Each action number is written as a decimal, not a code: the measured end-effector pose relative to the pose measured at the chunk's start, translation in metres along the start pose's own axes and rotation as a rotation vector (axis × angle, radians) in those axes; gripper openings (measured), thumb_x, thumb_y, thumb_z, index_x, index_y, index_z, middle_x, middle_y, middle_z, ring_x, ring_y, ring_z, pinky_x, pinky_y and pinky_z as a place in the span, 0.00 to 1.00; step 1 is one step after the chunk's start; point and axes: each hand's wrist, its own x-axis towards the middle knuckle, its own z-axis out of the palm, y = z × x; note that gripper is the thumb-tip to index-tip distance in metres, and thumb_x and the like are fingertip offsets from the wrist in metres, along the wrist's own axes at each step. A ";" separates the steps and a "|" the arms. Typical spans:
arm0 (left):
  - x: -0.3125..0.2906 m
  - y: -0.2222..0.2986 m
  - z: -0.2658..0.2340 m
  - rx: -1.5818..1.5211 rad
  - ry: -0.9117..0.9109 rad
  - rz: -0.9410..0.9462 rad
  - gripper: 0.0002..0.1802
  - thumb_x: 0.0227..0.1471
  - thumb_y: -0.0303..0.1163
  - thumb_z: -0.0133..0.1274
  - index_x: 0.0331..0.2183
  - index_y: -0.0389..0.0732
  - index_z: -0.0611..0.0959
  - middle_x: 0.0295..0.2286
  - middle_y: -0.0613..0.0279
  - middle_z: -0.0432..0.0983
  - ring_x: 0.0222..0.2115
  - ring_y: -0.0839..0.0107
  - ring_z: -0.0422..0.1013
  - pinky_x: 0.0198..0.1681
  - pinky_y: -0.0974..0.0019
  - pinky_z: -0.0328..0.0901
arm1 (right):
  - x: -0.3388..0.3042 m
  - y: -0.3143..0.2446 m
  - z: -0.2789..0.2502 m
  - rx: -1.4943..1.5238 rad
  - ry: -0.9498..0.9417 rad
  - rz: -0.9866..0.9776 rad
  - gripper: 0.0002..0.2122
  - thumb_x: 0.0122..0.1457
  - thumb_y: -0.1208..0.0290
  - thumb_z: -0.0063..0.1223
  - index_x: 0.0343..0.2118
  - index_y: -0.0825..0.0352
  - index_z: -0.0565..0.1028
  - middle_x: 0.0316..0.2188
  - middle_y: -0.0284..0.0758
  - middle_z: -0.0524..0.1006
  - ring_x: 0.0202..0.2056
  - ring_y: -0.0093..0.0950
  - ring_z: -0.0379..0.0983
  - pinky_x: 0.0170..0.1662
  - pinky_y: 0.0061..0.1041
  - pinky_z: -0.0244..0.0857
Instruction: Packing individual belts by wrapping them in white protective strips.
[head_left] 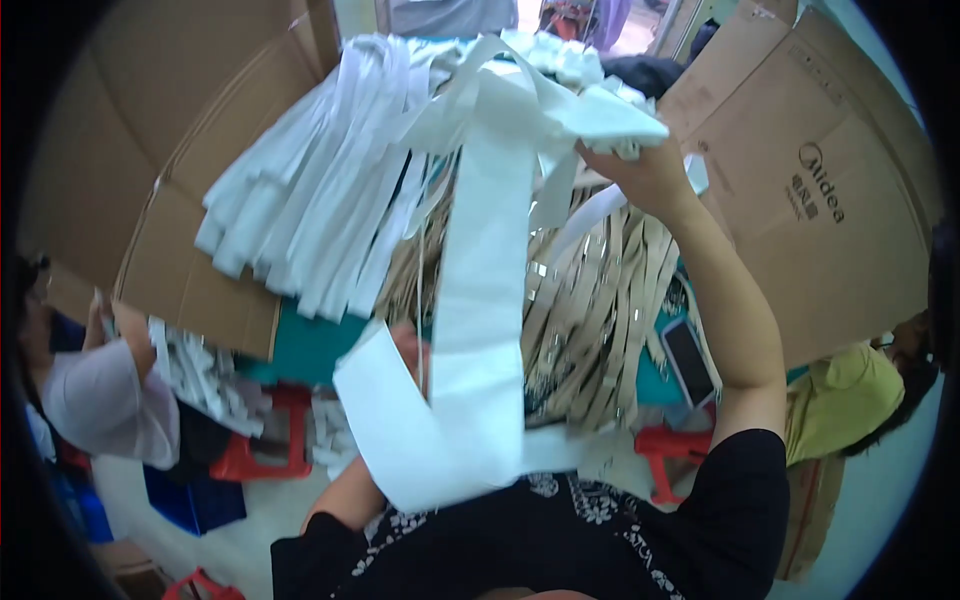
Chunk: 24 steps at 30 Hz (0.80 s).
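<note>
A long, wide white strip [483,250], smooth like cloth or soft sheet, hangs in front of me from the far side of the table down to my chest. Its lower end folds back up to the left. Held up at the far right, my right hand [650,180] is closed on the bunched white strip end. Behind the folded lower end is my left hand [408,345], mostly hidden; a few bent fingers show at the strip's edge, and what they grip is unclear. A pile of white strips [310,190] lies to the left, and beige straps [600,300] with metal buckles lie beneath.
Tall cardboard panels stand left [200,200] and right [810,190] of the green-covered table [310,345]. A phone [688,360] lies near its right edge. Other people sit left [110,390] and right [840,400]. Red stools [280,440] and a blue bin [195,500] stand below.
</note>
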 end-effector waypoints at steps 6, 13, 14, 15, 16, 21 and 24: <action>-0.008 0.031 -0.015 -0.200 -0.220 -0.365 0.37 0.53 0.61 0.35 0.53 0.41 0.61 0.45 0.51 0.65 0.44 0.56 0.67 0.46 0.56 0.64 | -0.102 0.003 0.039 -0.469 0.137 -0.348 0.13 0.42 0.80 0.55 0.35 0.68 0.74 0.37 0.38 0.75 0.35 0.35 0.74 0.37 0.27 0.68; -0.055 -0.014 0.012 0.635 -0.250 0.116 0.32 0.43 0.32 0.58 0.50 0.39 0.64 0.43 0.55 0.64 0.44 0.61 0.63 0.46 0.60 0.61 | -0.090 0.029 0.045 -0.612 0.440 -0.049 0.16 0.44 0.70 0.59 0.38 0.65 0.72 0.33 0.40 0.75 0.34 0.39 0.72 0.35 0.31 0.66; -0.056 -0.017 0.015 0.949 -0.281 0.452 0.34 0.40 0.30 0.59 0.50 0.40 0.65 0.43 0.55 0.63 0.45 0.59 0.62 0.46 0.58 0.60 | -0.084 0.029 0.044 -0.600 0.393 -0.020 0.16 0.44 0.70 0.58 0.38 0.65 0.72 0.33 0.40 0.75 0.34 0.40 0.72 0.36 0.32 0.66; -0.052 -0.019 0.017 1.249 -0.302 0.802 0.36 0.36 0.28 0.60 0.50 0.42 0.66 0.44 0.54 0.63 0.45 0.56 0.61 0.47 0.57 0.59 | -0.080 0.030 0.042 -0.587 0.347 0.010 0.16 0.44 0.71 0.58 0.39 0.64 0.72 0.33 0.40 0.75 0.34 0.41 0.71 0.36 0.33 0.66; -0.047 -0.020 0.015 1.482 -0.381 0.907 0.35 0.34 0.27 0.58 0.49 0.50 0.68 0.45 0.56 0.61 0.46 0.56 0.58 0.48 0.57 0.56 | -0.077 0.029 0.041 -0.557 0.330 0.003 0.17 0.44 0.71 0.58 0.39 0.64 0.71 0.34 0.40 0.74 0.35 0.42 0.71 0.36 0.34 0.65; -0.009 -0.017 0.035 1.561 -0.410 1.301 0.28 0.39 0.28 0.52 0.45 0.61 0.72 0.46 0.63 0.58 0.47 0.63 0.56 0.48 0.59 0.55 | -0.065 0.029 0.034 -0.548 0.248 -0.070 0.17 0.44 0.71 0.59 0.40 0.64 0.71 0.35 0.40 0.74 0.35 0.40 0.71 0.37 0.32 0.66; 0.017 0.000 0.059 1.719 -0.723 1.366 0.19 0.38 0.27 0.52 0.37 0.56 0.77 0.40 0.64 0.68 0.44 0.67 0.63 0.46 0.61 0.58 | -0.056 0.031 0.041 -0.496 0.229 -0.116 0.17 0.43 0.72 0.59 0.39 0.65 0.72 0.35 0.37 0.75 0.35 0.38 0.72 0.38 0.30 0.67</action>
